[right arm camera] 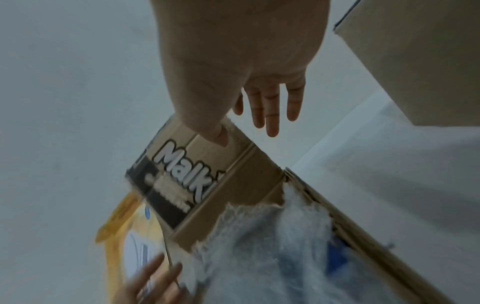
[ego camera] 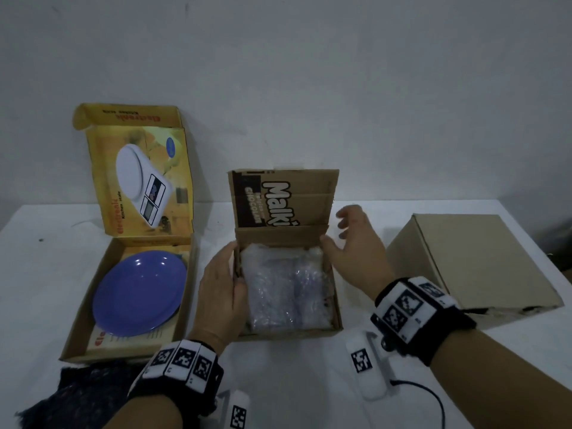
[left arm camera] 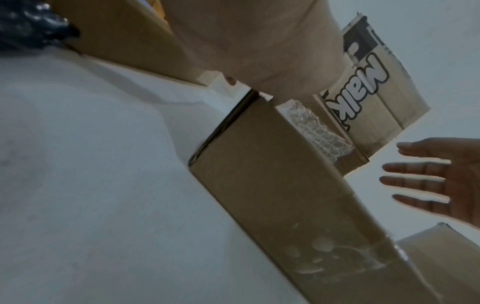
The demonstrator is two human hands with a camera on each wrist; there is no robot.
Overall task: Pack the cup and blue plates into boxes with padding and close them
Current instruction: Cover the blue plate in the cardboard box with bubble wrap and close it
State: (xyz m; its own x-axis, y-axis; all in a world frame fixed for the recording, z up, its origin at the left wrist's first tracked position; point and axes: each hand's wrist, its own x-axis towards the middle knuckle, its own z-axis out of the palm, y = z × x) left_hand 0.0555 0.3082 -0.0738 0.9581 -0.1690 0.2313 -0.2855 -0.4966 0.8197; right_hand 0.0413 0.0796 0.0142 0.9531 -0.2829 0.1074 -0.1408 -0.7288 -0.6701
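1. While its fingers lie against the wall of the middle box, the left hand grips that wall, thumb over the rim touching the bubble wrap.
2. The right hand is released, fingers spread, thumb near the box's right rim.
3. The box's lid flap stands upright.
4. Only the right wrist view shows something blue under the wrap; what it is cannot be told.
5. Left of the middle box, 1 blue plate lies uncovered in the open yellow box.
6. To its right sits a closed plain box.
7. Only the head view shows dark cloth near the yellow box.
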